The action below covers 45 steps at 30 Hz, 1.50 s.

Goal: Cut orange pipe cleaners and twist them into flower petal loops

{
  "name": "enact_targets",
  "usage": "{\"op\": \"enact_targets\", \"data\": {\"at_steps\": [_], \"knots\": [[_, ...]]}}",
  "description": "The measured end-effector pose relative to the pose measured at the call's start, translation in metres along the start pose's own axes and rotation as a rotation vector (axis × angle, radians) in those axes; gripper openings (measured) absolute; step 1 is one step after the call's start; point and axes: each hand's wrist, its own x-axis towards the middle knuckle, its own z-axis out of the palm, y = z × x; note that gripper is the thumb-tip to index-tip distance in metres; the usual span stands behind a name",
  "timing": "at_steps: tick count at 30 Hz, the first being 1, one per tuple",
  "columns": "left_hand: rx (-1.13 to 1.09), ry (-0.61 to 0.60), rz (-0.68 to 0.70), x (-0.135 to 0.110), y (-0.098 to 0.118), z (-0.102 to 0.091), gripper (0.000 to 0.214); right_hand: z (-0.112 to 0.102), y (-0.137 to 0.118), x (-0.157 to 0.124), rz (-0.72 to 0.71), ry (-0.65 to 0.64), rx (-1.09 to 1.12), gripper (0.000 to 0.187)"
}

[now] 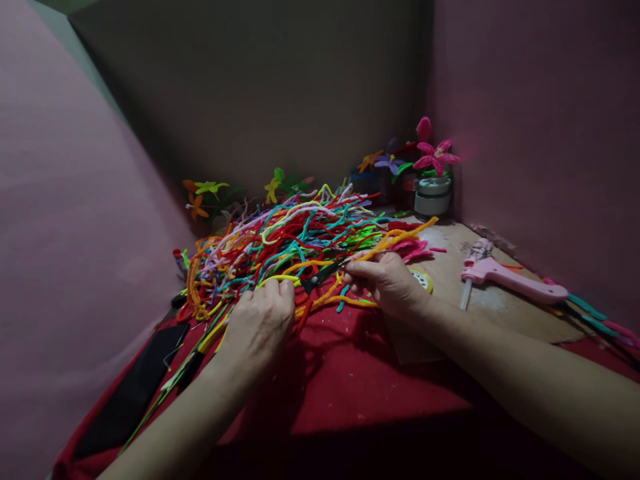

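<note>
1. Curling down over the near edge of the pile, my left hand [260, 320] has its fingertips at a fuzzy yellow pipe cleaner [283, 278]. I cannot tell whether they pinch it.
2. The pile of pipe cleaners [290, 233] is a tangle of thin, bent, fuzzy strands in many colours on the red cloth [350, 387].
3. Black scissors [320, 275] show between my hands, partly buried.
4. My right hand [387, 280] pinches a long orange pipe cleaner [405, 237] slanting up to the right.
5. A smooth pink glue gun [510, 281] lies on the brown board [500, 320], well apart.
</note>
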Motion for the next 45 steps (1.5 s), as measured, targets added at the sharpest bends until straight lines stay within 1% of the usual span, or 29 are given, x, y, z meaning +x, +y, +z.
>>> {"op": "enact_targets", "data": {"at_steps": [3,5,7,10,12,15,17,19,20,21,22,24,26,28,31,34,38,45], "knots": [[-0.056,-0.026,-0.030,0.000,0.001,0.002,0.024,-0.002,0.003,0.001,-0.025,0.005,-0.011,0.008],[-0.127,-0.061,-0.060,0.000,0.001,0.006,0.022,-0.003,0.004,0.002,-0.029,0.015,-0.009,0.008],[-0.218,-0.065,-0.115,0.001,-0.002,0.011,0.019,-0.003,0.003,0.002,-0.026,0.016,0.000,0.007],[-0.419,0.018,-0.254,0.005,-0.011,0.019,0.017,-0.001,0.000,0.001,-0.017,0.010,0.016,0.004],[-0.616,0.082,-0.342,0.009,-0.018,0.021,0.019,0.000,-0.002,0.001,-0.015,0.006,0.025,0.004],[-0.891,0.120,-0.409,0.011,-0.025,0.019,0.024,0.001,-0.003,0.000,-0.027,0.005,0.022,0.006],[-0.934,0.135,-0.410,0.010,-0.022,0.014,0.023,0.001,-0.002,0.000,-0.057,0.001,0.021,0.008],[-0.837,0.130,-0.373,0.007,-0.013,0.006,0.020,0.000,-0.001,0.000,-0.091,0.010,0.017,0.010],[-0.749,0.099,-0.329,0.005,-0.006,0.003,0.018,0.000,0.000,0.000,-0.103,0.022,0.014,0.011],[-0.620,0.073,-0.302,0.004,0.001,0.000,0.017,-0.001,0.001,0.001,-0.108,0.040,0.012,0.012],[-0.484,0.048,-0.242,0.002,0.007,-0.002,0.016,-0.001,0.001,0.001,-0.108,0.059,0.014,0.013],[-0.292,0.020,-0.139,0.001,0.019,-0.001,0.017,0.000,0.001,0.002,-0.104,0.088,0.040,0.015],[-0.191,0.010,-0.085,0.001,0.025,0.003,0.022,0.001,0.001,0.002,-0.110,0.104,0.072,0.014],[-0.142,0.008,-0.081,0.002,0.028,0.008,0.025,0.002,0.001,0.001,-0.117,0.107,0.084,0.013],[-0.090,0.005,-0.113,0.006,0.027,0.011,0.027,0.003,0.000,0.000,-0.107,0.084,0.071,0.013],[-0.062,0.012,-0.135,0.009,0.027,0.010,0.029,0.004,-0.001,-0.002,-0.089,0.066,0.060,0.013],[-0.056,0.013,-0.130,0.012,0.027,0.008,0.031,0.005,-0.002,-0.003,-0.072,0.065,0.054,0.014],[-0.029,0.004,-0.124,0.008,0.025,0.008,0.029,0.005,0.000,-0.003,-0.118,0.079,-0.025,0.013]]}}
